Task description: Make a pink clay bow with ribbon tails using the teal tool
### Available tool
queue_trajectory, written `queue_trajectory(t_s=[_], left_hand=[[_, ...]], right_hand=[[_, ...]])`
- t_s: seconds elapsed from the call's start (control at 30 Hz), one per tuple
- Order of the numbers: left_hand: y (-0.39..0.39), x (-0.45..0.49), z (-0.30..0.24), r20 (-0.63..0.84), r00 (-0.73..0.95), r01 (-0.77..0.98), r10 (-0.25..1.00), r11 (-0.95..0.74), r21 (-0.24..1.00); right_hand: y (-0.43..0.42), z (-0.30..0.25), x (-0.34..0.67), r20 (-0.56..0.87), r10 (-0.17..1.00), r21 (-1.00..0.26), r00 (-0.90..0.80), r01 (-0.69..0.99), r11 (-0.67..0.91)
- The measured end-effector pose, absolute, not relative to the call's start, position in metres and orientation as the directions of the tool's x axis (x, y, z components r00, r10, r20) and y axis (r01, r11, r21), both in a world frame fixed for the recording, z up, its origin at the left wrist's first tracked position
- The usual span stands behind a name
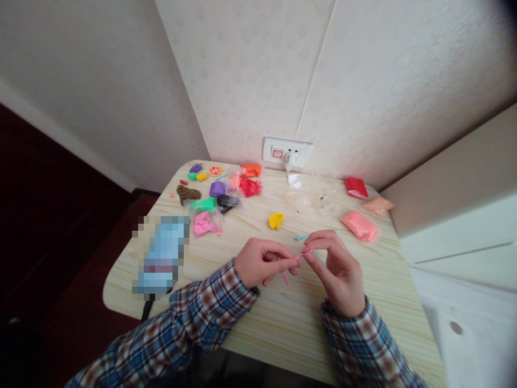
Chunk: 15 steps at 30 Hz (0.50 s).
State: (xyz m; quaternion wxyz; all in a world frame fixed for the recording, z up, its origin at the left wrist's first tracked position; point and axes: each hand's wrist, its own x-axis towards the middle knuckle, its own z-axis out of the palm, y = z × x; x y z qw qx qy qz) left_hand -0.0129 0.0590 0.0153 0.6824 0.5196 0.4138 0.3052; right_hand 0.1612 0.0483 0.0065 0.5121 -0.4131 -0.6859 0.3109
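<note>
The left hand [260, 262] and right hand [339, 276] pinch a pink stick [299, 257]

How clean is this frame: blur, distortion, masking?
Head view: left hand, right hand and thin pink clay strip are sharp; lens distortion bows the pale wooden table; a pixelated patch masks something on its left; upper right corner is dark.

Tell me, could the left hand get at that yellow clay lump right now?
Probably yes: only bare table lies between the left hand and the yellow clay lump, though its fingers are busy pinching a pink clay strand.
</note>
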Motion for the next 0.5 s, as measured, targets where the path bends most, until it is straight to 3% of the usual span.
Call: queue_trajectory(t_s=[0.5], left_hand=[[0.061,-0.012,0.025,-0.274,0.490,-0.066,0.828,0.348,0.935]], right_hand=[[0.048,0.007,0.160,0.429,0.882,-0.860,-0.195,0.211,0.464]])
